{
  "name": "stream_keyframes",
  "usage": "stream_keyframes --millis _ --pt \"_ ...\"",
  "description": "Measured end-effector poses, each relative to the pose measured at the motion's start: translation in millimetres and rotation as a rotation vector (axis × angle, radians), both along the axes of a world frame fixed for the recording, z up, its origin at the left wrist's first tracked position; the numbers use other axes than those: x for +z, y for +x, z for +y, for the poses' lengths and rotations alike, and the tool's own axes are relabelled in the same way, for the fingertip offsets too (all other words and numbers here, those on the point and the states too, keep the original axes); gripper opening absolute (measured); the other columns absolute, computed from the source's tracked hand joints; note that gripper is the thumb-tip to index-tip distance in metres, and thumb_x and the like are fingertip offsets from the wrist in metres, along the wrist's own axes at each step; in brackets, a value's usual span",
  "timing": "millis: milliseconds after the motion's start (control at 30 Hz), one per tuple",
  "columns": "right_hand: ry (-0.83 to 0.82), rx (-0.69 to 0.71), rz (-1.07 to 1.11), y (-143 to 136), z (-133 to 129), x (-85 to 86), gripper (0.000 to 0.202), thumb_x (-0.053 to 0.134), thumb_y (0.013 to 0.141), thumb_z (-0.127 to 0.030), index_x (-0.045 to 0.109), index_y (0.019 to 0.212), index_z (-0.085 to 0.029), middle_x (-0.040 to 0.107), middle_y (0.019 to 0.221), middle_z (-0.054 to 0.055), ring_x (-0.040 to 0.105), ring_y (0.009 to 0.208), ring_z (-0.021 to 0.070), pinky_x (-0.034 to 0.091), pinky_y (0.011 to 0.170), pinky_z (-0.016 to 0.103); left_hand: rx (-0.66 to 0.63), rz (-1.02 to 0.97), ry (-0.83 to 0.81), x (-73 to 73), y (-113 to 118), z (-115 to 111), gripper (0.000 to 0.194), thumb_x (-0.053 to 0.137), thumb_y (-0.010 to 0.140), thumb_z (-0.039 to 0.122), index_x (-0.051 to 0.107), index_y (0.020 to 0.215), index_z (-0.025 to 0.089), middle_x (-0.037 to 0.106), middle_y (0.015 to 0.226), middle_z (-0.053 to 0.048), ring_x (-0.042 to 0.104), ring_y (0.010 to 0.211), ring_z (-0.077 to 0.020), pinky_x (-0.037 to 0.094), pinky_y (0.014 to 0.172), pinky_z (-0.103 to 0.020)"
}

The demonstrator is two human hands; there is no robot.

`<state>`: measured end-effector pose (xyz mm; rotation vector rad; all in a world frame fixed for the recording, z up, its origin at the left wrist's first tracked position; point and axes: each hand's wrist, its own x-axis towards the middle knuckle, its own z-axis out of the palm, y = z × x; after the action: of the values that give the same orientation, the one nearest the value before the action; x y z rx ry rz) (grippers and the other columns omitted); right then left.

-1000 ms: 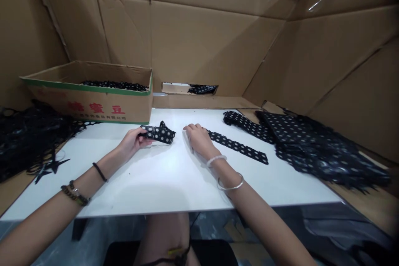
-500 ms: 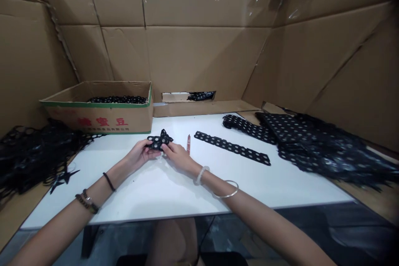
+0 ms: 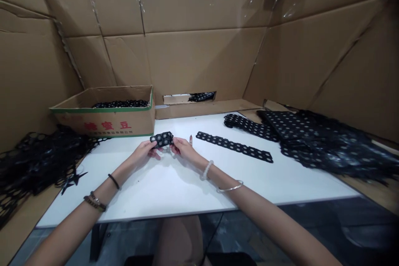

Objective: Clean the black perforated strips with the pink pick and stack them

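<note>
Above the white table, a short folded piece of black strip with pale round spots (image 3: 161, 139) is stretched between my two hands. My left hand (image 3: 145, 151) pinches its left end, thumb on top. At the other end, the fingers of my right hand (image 3: 184, 148) are closed on the edge. A longer, flat spotted strip (image 3: 233, 146) lies slanting on the table to the right. Just behind my right hand shows the tip of a thin reddish pen-like object (image 3: 190, 138), the rest of it hidden.
A cardboard box (image 3: 106, 124) holding black spotted pieces stands at back left. Black perforated scraps (image 3: 37, 162) heap at the left edge. Stacked spotted sheets (image 3: 321, 145) and a curled strip (image 3: 249, 126) lie right. Cardboard walls (image 3: 202, 58) with a slot surround the white table (image 3: 149, 195).
The bunched part of the held strip has been folded down flatter. My right hand has shifted a little right, to the strip's end, now covering most of the pen-like object. The view has tilted slightly.
</note>
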<state>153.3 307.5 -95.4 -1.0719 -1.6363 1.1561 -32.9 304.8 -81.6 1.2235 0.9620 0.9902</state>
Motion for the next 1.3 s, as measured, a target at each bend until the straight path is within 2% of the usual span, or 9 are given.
stream_keyframes --millis 67,200,333,500,733,967,1067,1133,1300 --pt "0.07 -0.119 -0.123 1.7 -4.9 2.6 0.051 0.017 0.093 -0.052 0.045 0.066 -0.018 0.043 0.049 -0.005 0.043 0.05 0.011 0.039 0.08 0.037 0.002 0.03 0.048 -2.0 0.9 -0.1 0.028 0.066 0.074 0.036 0.058 0.065 0.011 0.066 0.065 -0.007 0.06 0.042 -0.014 0.04 0.045 -0.022" --pt "0.338 -0.316 -0.485 0.4 -20.2 11.5 0.045 0.023 0.094 -0.051 0.046 0.072 -0.019 0.05 0.057 -0.005 0.051 0.062 0.0126 0.016 0.101 0.052 -0.018 0.006 0.075 -4.7 4.1 -0.9 0.039 0.066 0.072 0.05 0.055 0.066 0.012 0.062 0.06 -0.004 0.055 0.038 -0.0116 0.038 0.042 -0.023" --pt "0.292 -0.275 -0.59 -14.3 -30.2 20.1 0.051 0.024 0.091 -0.06 0.048 0.072 -0.02 0.057 0.061 -0.002 0.055 0.064 0.0154 0.032 0.09 0.043 -0.078 -0.025 0.087 -11.9 11.0 -3.6 0.05 0.066 0.065 0.062 0.057 0.069 0.013 0.061 0.06 -0.003 0.052 0.039 -0.0106 0.038 0.042 -0.023" --pt "0.103 -0.19 -0.447 -33.6 -23.9 18.3 0.065 0.018 0.086 -0.07 0.048 0.062 -0.018 0.059 0.057 0.002 0.056 0.06 0.0152 0.038 0.063 0.026 -0.119 -0.039 0.107 -19.3 18.1 -8.6 0.053 0.063 0.066 0.064 0.059 0.073 0.013 0.059 0.058 -0.004 0.05 0.043 -0.0103 0.037 0.045 -0.023" --pt "0.121 -0.046 -0.007 -43.2 -12.5 -0.9 0.064 0.021 0.086 -0.069 0.052 0.067 -0.017 0.057 0.05 0.0 0.059 0.052 0.0134 0.043 0.059 0.023 -0.046 -0.04 0.19 -6.7 19.9 -16.3 0.044 0.062 0.072 0.056 0.059 0.065 0.012 0.054 0.051 -0.002 0.047 0.046 -0.0104 0.036 0.047 -0.023" --pt "0.102 -0.156 0.059 -51.5 -22.9 -0.5 0.068 0.018 0.083 -0.073 0.048 0.055 -0.019 0.055 0.046 0.003 0.057 0.049 0.0145 0.043 0.055 0.025 0.056 0.021 0.211 2.0 27.9 -25.7 0.051 0.059 0.071 0.061 0.049 0.049 0.017 0.044 0.038 0.002 0.038 0.036 -0.0089 0.03 0.04 -0.023" --pt "0.055 -0.169 0.235 -57.2 -26.5 11.2 0.069 0.018 0.081 -0.076 0.047 0.055 -0.019 0.05 0.042 0.002 0.053 0.044 0.0136 0.042 0.051 0.025 0.038 0.051 0.282 16.2 27.9 -26.9 0.05 0.06 0.075 0.055 0.049 0.044 0.016 0.046 0.037 0.0 0.04 0.037 -0.0085 0.032 0.044 -0.023" --pt "0.061 -0.163 0.364 -59.5 -24.5 30.0 0.068 0.021 0.079 -0.077 0.046 0.056 -0.019 0.047 0.039 0.0 0.047 0.039 0.0117 0.039 0.046 0.024 0.063 0.008 0.314 35.1 30.1 -24.4 0.049 0.06 0.076 0.051 0.049 0.043 0.016 0.046 0.036 0.001 0.04 0.037 -0.0079 0.031 0.043 -0.022" --pt "0.113 -0.116 0.599 -61.8 -1.2 112.3 0.057 0.04 0.076 -0.074 0.044 0.061 -0.019 0.044 0.039 -0.004 0.04 0.033 0.0083 0.031 0.036 0.021 0.25 -0.174 0.381 111.6 47.6 -11.3 0.045 0.061 0.078 0.036 0.044 0.041 0.016 0.04 0.032 0.005 0.032 0.03 -0.0042 0.024 0.036 -0.018"
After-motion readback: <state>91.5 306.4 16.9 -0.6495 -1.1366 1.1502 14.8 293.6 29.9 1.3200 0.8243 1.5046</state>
